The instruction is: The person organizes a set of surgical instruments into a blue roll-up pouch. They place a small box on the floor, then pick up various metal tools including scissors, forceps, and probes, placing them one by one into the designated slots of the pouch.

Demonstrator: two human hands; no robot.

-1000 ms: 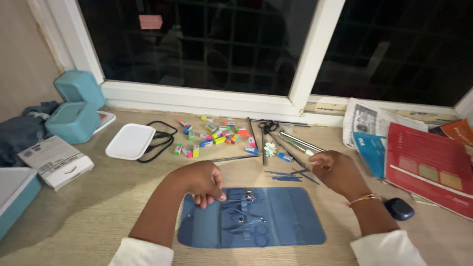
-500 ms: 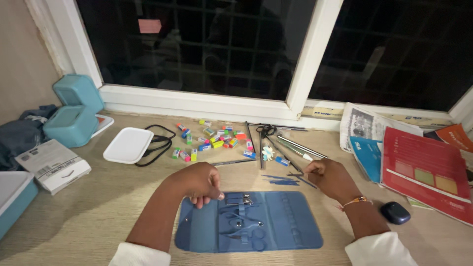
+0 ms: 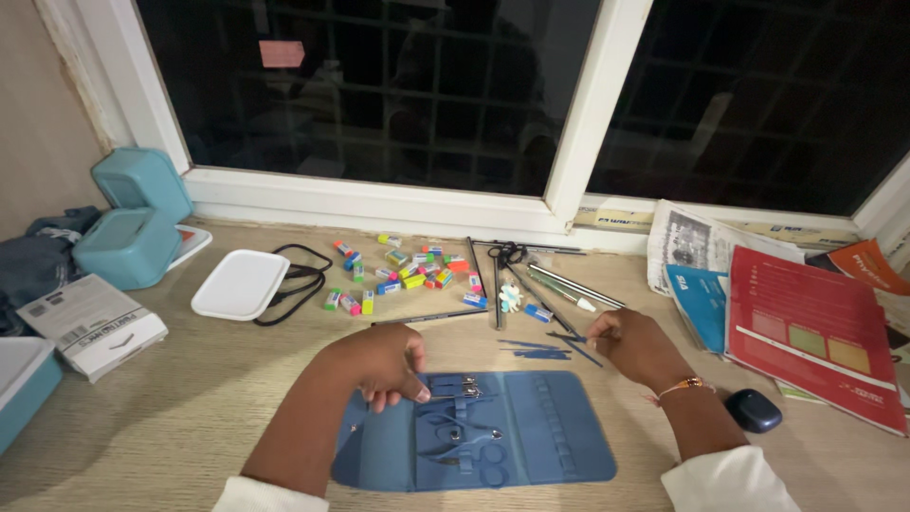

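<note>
Since a second ago the right hand has drifted left, nearer the loose tools. Leftmost, the left hand, fingers curled, presses on the upper left part of the open blue fabric tool case, thumb tip just beside the small metal clippers strapped inside; whether it grips anything I cannot tell. To the right, the right hand pinches a thin dark blue tool lying on the wooden table, just above the case.
</note>
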